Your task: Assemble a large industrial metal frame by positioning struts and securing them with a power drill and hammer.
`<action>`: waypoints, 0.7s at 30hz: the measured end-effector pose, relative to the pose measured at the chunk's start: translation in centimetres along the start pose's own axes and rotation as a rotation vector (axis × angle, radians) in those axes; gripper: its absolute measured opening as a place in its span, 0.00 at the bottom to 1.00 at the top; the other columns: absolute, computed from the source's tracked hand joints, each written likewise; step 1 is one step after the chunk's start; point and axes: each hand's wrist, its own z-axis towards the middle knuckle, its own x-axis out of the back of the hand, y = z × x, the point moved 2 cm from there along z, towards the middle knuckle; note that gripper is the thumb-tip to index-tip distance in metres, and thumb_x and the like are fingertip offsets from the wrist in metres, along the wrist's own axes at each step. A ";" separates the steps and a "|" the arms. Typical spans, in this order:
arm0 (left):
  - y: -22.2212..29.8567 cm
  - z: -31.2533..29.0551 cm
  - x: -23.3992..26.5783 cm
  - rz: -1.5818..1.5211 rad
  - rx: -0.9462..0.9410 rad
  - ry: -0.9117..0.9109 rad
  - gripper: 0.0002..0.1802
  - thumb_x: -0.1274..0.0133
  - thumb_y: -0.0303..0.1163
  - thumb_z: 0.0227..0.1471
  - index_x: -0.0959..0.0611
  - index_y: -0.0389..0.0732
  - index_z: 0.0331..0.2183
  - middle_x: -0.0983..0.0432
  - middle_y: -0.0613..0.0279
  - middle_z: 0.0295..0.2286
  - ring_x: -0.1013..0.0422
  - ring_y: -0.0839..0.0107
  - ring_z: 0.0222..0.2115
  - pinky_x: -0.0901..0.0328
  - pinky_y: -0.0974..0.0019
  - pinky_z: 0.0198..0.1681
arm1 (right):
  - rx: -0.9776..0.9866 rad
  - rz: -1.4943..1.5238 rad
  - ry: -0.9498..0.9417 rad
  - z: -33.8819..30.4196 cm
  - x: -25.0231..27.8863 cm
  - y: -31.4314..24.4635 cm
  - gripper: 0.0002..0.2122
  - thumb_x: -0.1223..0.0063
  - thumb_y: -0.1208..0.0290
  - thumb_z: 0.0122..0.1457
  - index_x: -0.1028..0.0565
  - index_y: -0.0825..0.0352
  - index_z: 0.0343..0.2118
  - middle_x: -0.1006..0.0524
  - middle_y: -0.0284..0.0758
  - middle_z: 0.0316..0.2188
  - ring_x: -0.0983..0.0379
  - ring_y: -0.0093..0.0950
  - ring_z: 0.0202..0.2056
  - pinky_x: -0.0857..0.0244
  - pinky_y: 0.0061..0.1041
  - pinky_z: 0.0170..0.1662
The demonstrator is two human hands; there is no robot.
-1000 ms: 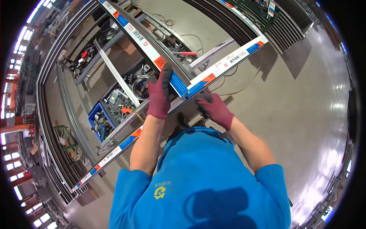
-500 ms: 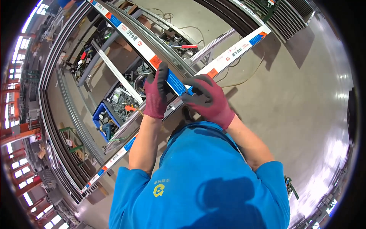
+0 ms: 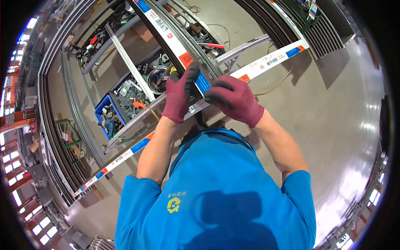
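Bright windows (image 3: 37, 229) line the far left of this workshop, where the stacked material is too small and bent to sort out. Nearer in, a blue bin (image 3: 118, 110) carries a blue power tool (image 3: 110, 126), and beside it lie loose metal fittings (image 3: 134, 98), too jumbled to tell one from another. Right of those is a round metal bowl (image 3: 149, 80), its contents hard to read.

From where I stand, the left forearm (image 3: 156, 152) reaches straight up to the left hand (image 3: 181, 91), gloved in maroon and black. Its thumb stands apart from the upward-pointing fingers, which touch a white-labelled profile (image 3: 171, 39) near its lower end; how firmly it grips, I can't tell.

Just right, the right hand (image 3: 235, 98) bends inward, fingers half curled, over the corner where that profile meets a second labelled profile (image 3: 271, 60) running up to the right. The glove hides most of that joint, so I can't tell whether the fingers pinch anything. Grey floor (image 3: 325, 129) spreads beyond the right forearm (image 3: 281, 143).
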 end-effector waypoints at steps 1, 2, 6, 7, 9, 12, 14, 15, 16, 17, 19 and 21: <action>-0.1 0.1 0.2 0.022 0.025 0.017 0.25 0.31 0.52 0.56 0.18 0.38 0.37 0.27 0.70 0.24 0.31 0.79 0.21 0.37 0.69 0.21 | -0.045 0.025 -0.043 0.5 -0.1 0.0 0.14 0.30 0.78 0.48 0.18 0.60 0.38 0.22 0.38 0.38 0.22 0.40 0.36 0.26 0.34 0.37; -0.4 0.4 0.5 0.018 0.026 0.020 0.25 0.31 0.52 0.56 0.18 0.38 0.37 0.27 0.70 0.24 0.31 0.79 0.21 0.37 0.69 0.21 | -0.044 0.026 -0.048 0.9 0.0 -0.1 0.14 0.30 0.78 0.48 0.18 0.60 0.38 0.22 0.38 0.38 0.22 0.40 0.36 0.26 0.34 0.37; 0.0 0.9 0.7 0.027 0.000 0.052 0.25 0.33 0.52 0.57 0.18 0.39 0.39 0.26 0.68 0.25 0.30 0.79 0.20 0.36 0.69 0.20 | -0.255 0.110 -0.049 3.2 -1.3 1.5 0.06 0.37 0.77 0.59 0.20 0.65 0.39 0.21 0.38 0.33 0.22 0.33 0.31 0.27 0.29 0.34; 0.8 0.6 0.4 0.006 -0.034 0.016 0.25 0.33 0.52 0.57 0.18 0.39 0.39 0.26 0.68 0.25 0.30 0.79 0.19 0.35 0.70 0.20 | -0.314 0.194 0.046 4.0 -1.5 2.3 0.05 0.40 0.75 0.63 0.20 0.67 0.40 0.20 0.37 0.32 0.22 0.29 0.28 0.28 0.28 0.33; 1.3 0.6 0.5 0.036 -0.051 0.004 0.25 0.34 0.52 0.58 0.18 0.40 0.42 0.26 0.69 0.25 0.31 0.80 0.19 0.34 0.70 0.20 | -0.453 0.371 0.063 5.2 -1.6 3.7 0.07 0.45 0.72 0.69 0.20 0.69 0.44 0.19 0.33 0.30 0.25 0.20 0.26 0.29 0.24 0.32; 0.2 1.5 1.3 0.037 -0.037 -0.004 0.25 0.35 0.52 0.58 0.17 0.41 0.44 0.26 0.71 0.28 0.30 0.80 0.21 0.34 0.71 0.20 | -0.711 0.565 0.355 5.1 -1.5 8.7 0.10 0.47 0.70 0.71 0.20 0.69 0.48 0.19 0.30 0.31 0.24 0.17 0.29 0.29 0.21 0.34; -0.4 1.9 1.8 0.016 -0.031 0.015 0.25 0.35 0.52 0.58 0.17 0.41 0.44 0.26 0.71 0.27 0.30 0.80 0.21 0.34 0.71 0.20 | -0.554 0.189 0.365 3.8 0.0 11.9 0.10 0.47 0.70 0.71 0.20 0.65 0.50 0.17 0.33 0.34 0.21 0.20 0.34 0.29 0.21 0.38; -0.5 2.1 2.0 0.002 -0.029 0.030 0.25 0.34 0.52 0.58 0.17 0.41 0.44 0.26 0.71 0.27 0.30 0.80 0.21 0.34 0.71 0.20 | -0.603 -0.009 0.268 2.9 1.2 13.2 0.11 0.45 0.66 0.69 0.20 0.62 0.51 0.15 0.37 0.39 0.17 0.29 0.39 0.27 0.27 0.43; -0.4 2.2 1.9 0.024 -0.012 0.031 0.25 0.33 0.52 0.57 0.18 0.42 0.44 0.26 0.71 0.27 0.30 0.79 0.21 0.33 0.70 0.20 | -0.651 -0.159 0.191 2.0 2.2 14.5 0.12 0.44 0.63 0.68 0.20 0.61 0.51 0.15 0.38 0.41 0.17 0.34 0.42 0.26 0.30 0.45; -1.0 2.8 2.3 0.021 -0.013 0.035 0.25 0.33 0.52 0.57 0.18 0.42 0.44 0.26 0.71 0.27 0.30 0.79 0.21 0.33 0.70 0.20 | -0.691 -0.306 0.109 1.1 3.0 15.8 0.14 0.43 0.60 0.68 0.20 0.60 0.51 0.15 0.40 0.44 0.17 0.39 0.45 0.26 0.34 0.48; -3.0 4.6 2.9 -0.053 0.088 -0.050 0.25 0.33 0.51 0.56 0.19 0.42 0.45 0.25 0.70 0.28 0.28 0.79 0.23 0.32 0.70 0.22 | -0.688 -0.525 0.030 -1.8 4.2 18.6 0.16 0.44 0.55 0.67 0.19 0.58 0.50 0.16 0.40 0.45 0.19 0.44 0.45 0.27 0.39 0.49; -3.3 5.2 3.3 -0.021 0.116 -0.048 0.24 0.33 0.49 0.57 0.19 0.41 0.46 0.23 0.68 0.31 0.25 0.78 0.25 0.30 0.69 0.24 | -0.641 -0.631 0.004 -3.6 3.6 21.2 0.15 0.44 0.54 0.66 0.19 0.56 0.49 0.15 0.39 0.42 0.19 0.43 0.42 0.27 0.39 0.45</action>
